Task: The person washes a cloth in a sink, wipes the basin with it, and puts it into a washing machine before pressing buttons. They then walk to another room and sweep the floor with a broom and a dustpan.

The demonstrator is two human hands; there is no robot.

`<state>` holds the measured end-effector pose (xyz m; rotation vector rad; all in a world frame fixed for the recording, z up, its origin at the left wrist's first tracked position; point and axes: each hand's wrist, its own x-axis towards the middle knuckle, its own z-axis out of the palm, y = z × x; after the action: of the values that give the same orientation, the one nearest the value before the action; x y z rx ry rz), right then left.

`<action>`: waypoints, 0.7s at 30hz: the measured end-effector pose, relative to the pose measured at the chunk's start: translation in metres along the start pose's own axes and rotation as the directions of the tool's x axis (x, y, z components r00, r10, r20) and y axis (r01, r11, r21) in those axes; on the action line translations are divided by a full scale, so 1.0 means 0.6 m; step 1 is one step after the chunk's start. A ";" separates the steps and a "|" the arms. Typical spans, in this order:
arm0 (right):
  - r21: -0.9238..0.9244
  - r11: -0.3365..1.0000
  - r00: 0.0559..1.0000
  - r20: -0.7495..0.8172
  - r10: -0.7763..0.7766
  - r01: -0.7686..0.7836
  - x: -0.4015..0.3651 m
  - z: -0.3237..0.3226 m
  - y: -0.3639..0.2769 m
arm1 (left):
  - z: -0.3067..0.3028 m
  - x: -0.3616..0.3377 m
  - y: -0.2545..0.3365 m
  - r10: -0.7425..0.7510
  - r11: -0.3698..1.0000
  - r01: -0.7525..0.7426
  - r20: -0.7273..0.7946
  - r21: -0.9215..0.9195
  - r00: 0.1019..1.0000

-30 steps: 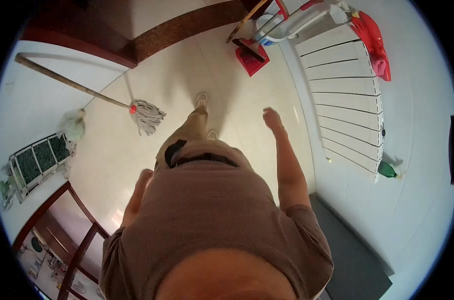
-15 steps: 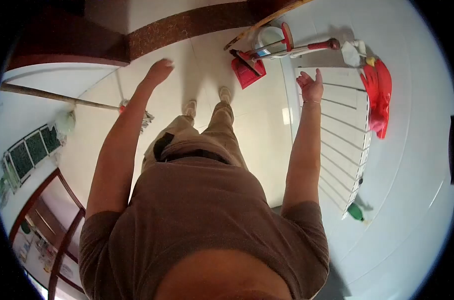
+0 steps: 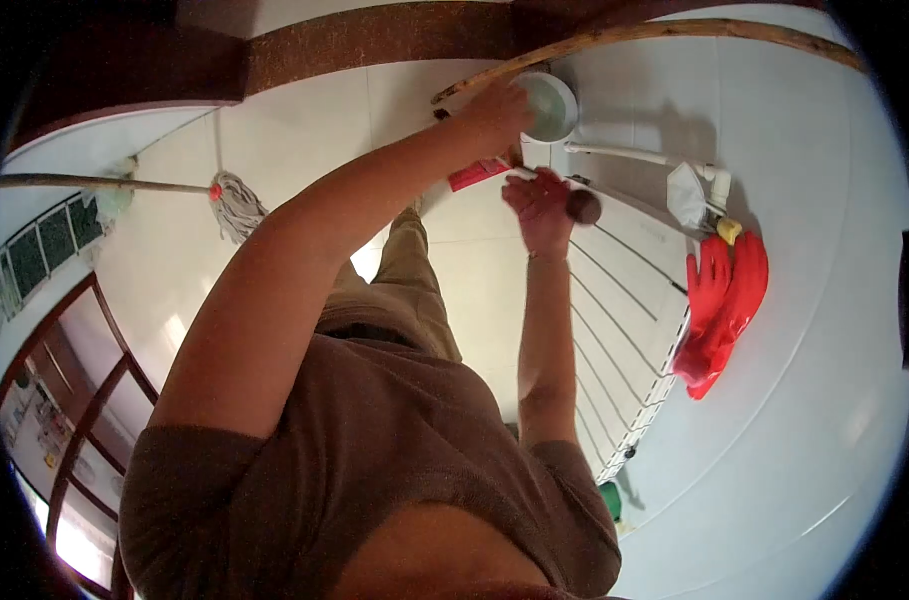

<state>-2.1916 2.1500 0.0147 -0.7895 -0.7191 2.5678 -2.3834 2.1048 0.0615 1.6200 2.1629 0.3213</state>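
My right hand [image 3: 540,212] is closed round the handle of a long-handled broom, whose dark red end [image 3: 582,207] sticks out to the right of my fingers. The pale shaft runs from my hand toward a red dustpan [image 3: 477,176] on the floor. Reaching across to the right, my left hand [image 3: 498,116] is above the dustpan with its fingers curled. I cannot tell what those fingers hold. A round white bucket [image 3: 568,120] is just beyond my left fingertips, partly covered by them.
A white slatted rack [image 3: 624,290] runs along the wall at right, with red rubber gloves [image 3: 719,310] at its edge. White pipe [image 3: 639,155] and a long wooden pole [image 3: 674,28] are behind. At left a mop [image 3: 238,205] leans near a framed glass door [image 3: 84,400].
My left arm has swung across to the right, over the dustpan. My right hand has moved left and closed round the broom handle. My view has turned slightly.
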 end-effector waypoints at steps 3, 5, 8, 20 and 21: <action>0.120 0.992 0.999 0.018 0.043 -0.044 -0.045 0.002 0.024 | 0.105 0.002 -0.001 0.166 0.906 -0.224 0.188 0.358 0.968; 0.151 0.987 0.998 0.005 0.058 -0.059 -0.072 0.005 0.038 | 0.108 0.000 0.029 0.014 0.881 -0.181 0.357 0.437 0.934; 0.126 0.976 0.967 -0.158 0.198 -0.179 -0.102 0.043 0.030 | 0.139 0.003 0.036 -0.096 0.854 -0.172 0.475 0.491 0.875; 0.057 0.716 0.685 -0.249 0.685 -0.695 -0.142 0.265 0.010 | -0.009 -0.277 -0.064 -0.028 0.999 0.035 0.514 -0.005 0.857; 0.087 0.699 0.656 -0.280 0.701 -0.710 -0.142 0.288 0.018 | -0.013 -0.300 -0.076 -0.066 0.997 0.069 0.546 0.014 0.835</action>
<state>-2.2304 2.0387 0.1676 -1.7112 -0.3863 2.9756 -2.3837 1.9206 0.0835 1.4052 1.7621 -0.1508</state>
